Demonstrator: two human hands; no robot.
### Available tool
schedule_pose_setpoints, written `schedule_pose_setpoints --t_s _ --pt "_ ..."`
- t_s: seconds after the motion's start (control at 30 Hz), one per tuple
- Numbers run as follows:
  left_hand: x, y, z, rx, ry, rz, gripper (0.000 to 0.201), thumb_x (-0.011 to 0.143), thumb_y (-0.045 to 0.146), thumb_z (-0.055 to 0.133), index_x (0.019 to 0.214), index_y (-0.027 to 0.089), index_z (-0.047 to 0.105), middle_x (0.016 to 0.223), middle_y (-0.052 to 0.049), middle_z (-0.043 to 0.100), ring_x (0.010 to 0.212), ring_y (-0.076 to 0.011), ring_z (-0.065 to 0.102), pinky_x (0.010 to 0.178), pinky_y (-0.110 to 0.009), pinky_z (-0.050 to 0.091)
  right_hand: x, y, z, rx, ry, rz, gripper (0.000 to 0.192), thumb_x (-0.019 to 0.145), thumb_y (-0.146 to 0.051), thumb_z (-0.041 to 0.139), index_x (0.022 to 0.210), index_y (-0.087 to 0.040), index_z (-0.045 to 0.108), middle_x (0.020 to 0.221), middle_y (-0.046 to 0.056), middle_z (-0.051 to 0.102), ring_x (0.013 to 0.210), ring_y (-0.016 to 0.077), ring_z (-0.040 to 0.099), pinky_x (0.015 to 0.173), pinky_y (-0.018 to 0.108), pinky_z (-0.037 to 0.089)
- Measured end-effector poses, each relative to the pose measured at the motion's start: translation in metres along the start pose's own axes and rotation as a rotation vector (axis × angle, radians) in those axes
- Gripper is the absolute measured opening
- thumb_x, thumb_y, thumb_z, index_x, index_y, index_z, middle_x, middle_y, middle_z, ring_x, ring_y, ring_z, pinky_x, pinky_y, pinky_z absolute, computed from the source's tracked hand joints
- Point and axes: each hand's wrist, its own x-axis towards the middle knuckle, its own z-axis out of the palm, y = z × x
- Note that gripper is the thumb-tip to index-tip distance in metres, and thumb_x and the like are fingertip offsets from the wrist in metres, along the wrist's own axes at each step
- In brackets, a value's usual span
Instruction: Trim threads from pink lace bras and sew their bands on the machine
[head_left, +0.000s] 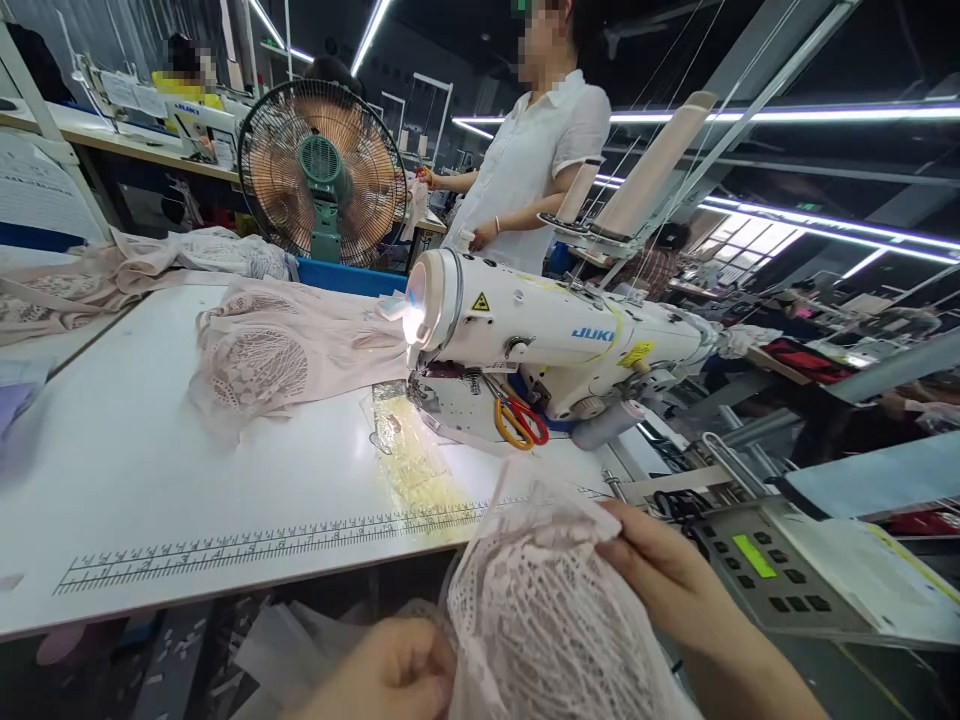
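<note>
Both my hands hold a piece of pale pink lace fabric [540, 610] low in front of me, below the table's near edge. My left hand [390, 675] grips its lower left part with fingers closed. My right hand [664, 575] pinches its upper right edge. Beyond it stands a white Juki sewing machine [555, 335] with its lamp lit over the needle plate [390, 430]. A pile of the same pink lace pieces [277, 350] lies on the white table [150, 450] left of the machine.
Orange and red scissors [517, 420] rest on the machine bed. A control panel [757, 565] sits at the right. A printed ruler [262, 545] runs along the table's front. A green fan [322, 170] and a person in a white shirt [536, 160] stand behind.
</note>
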Motion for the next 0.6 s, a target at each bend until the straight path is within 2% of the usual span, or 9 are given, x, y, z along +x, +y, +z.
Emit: schedule_pose_setpoints --t_s 0.1,0.17,0.23,0.3,0.37,0.4,0.47,0.53,0.6 --pt "-0.012 0.03 0.006 -0.299 -0.038 0.082 0.055 0.07 0.065 0.063 0.095 0.016 0.062 0.096 -0.009 0.064 0.09 -0.0196 0.06 0.086 -0.033 0.045 0.022 -0.006 0.004 0.125 0.149 0.068 0.033 0.088 -0.052 0.048 0.079 -0.022 0.059 0.071 0.003 0.057 0.063 0.0167 0.055 0.057 0.027 0.047" --pt "-0.018 0.047 0.009 -0.46 -0.027 0.096 0.055 0.066 0.059 0.071 0.101 0.016 0.062 0.103 -0.012 0.066 0.097 -0.0235 0.062 0.091 -0.037 0.044 0.039 -0.014 0.009 0.19 0.132 0.037 0.035 0.087 -0.055 0.049 0.08 -0.022 0.06 0.071 0.003 0.056 0.064 0.0166 0.053 0.057 0.027 0.046" --pt "-0.028 0.063 0.005 -0.515 0.12 0.085 0.056 0.062 0.051 0.077 0.103 0.016 0.062 0.102 -0.013 0.068 0.097 -0.0274 0.064 0.089 -0.039 0.047 0.058 -0.023 0.015 0.223 0.028 0.002 0.041 0.085 -0.06 0.048 0.078 -0.021 0.059 0.07 0.003 0.055 0.064 0.0157 0.052 0.057 0.027 0.045" --pt "-0.043 0.082 -0.012 -0.466 0.358 0.037 0.058 0.064 0.048 0.074 0.111 0.017 0.059 0.098 -0.011 0.071 0.093 -0.0296 0.066 0.083 -0.042 0.051 0.08 -0.028 0.022 0.27 -0.111 0.006 0.048 0.082 -0.066 0.048 0.08 -0.02 0.059 0.073 0.003 0.056 0.065 0.0143 0.052 0.057 0.025 0.044" --pt "-0.061 0.103 -0.041 -0.375 0.606 0.013 0.062 0.067 0.047 0.07 0.12 0.021 0.053 0.092 -0.007 0.073 0.086 -0.0295 0.068 0.075 -0.042 0.055 0.103 -0.023 0.032 0.314 -0.261 0.018 0.049 0.083 -0.064 0.048 0.089 -0.018 0.06 0.078 0.002 0.058 0.066 0.0125 0.053 0.058 0.023 0.045" --pt "-0.07 0.113 -0.059 -0.358 0.685 0.052 0.065 0.068 0.048 0.067 0.126 0.023 0.049 0.094 -0.006 0.073 0.084 -0.0296 0.068 0.071 -0.042 0.056 0.114 -0.018 0.039 0.304 -0.334 0.016 0.045 0.085 -0.059 0.047 0.095 -0.016 0.06 0.079 0.002 0.059 0.066 0.0117 0.053 0.058 0.023 0.045" --pt "-0.085 0.13 -0.1 -0.271 0.845 0.09 0.066 0.072 0.045 0.062 0.131 0.023 0.044 0.093 -0.005 0.073 0.078 -0.0277 0.068 0.062 -0.039 0.057 0.134 -0.006 0.055 0.137 -0.442 -0.02 0.032 0.09 -0.041 0.046 0.102 -0.014 0.059 0.081 0.002 0.062 0.068 0.0106 0.056 0.06 0.021 0.045" --pt "-0.095 0.138 -0.144 -0.089 1.049 0.068 0.065 0.073 0.042 0.062 0.131 0.022 0.043 0.08 -0.001 0.072 0.068 -0.0237 0.066 0.052 -0.033 0.054 0.151 0.006 0.074 -0.102 -0.467 -0.057 0.022 0.091 -0.025 0.045 0.104 -0.013 0.06 0.086 0.002 0.066 0.074 0.0108 0.059 0.065 0.021 0.047" --pt "-0.103 0.142 -0.185 0.146 1.203 -0.002 0.064 0.073 0.044 0.061 0.129 0.02 0.043 0.069 0.003 0.068 0.066 -0.0217 0.064 0.052 -0.03 0.051 0.165 0.013 0.094 -0.27 -0.412 -0.067 0.019 0.089 -0.016 0.047 0.101 -0.013 0.061 0.093 0.004 0.067 0.083 0.0133 0.061 0.072 0.024 0.047"
